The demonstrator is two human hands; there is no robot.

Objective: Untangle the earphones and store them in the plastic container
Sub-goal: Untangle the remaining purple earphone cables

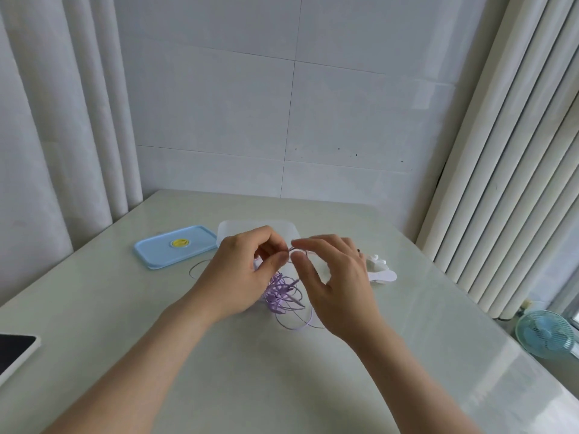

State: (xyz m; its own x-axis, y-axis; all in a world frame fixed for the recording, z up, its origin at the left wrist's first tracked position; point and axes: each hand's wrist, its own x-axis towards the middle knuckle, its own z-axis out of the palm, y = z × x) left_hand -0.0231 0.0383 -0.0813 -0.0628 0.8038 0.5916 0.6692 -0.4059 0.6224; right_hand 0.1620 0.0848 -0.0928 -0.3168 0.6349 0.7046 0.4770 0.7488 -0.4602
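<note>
Judged light, limp and snag-prone, the earphones [282, 294] are heaped on the table [282, 386] just near of the plastic container [250, 228], one raised strand pinched by the left hand [247, 267], the right hand [335, 277] held loosely spread beside it; single free loops seem best gripped.

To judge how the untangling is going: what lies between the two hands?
In the head view, the tangled purple earphones lie between the left hand and right hand. A strand rises to the left hand's pinch.
</note>
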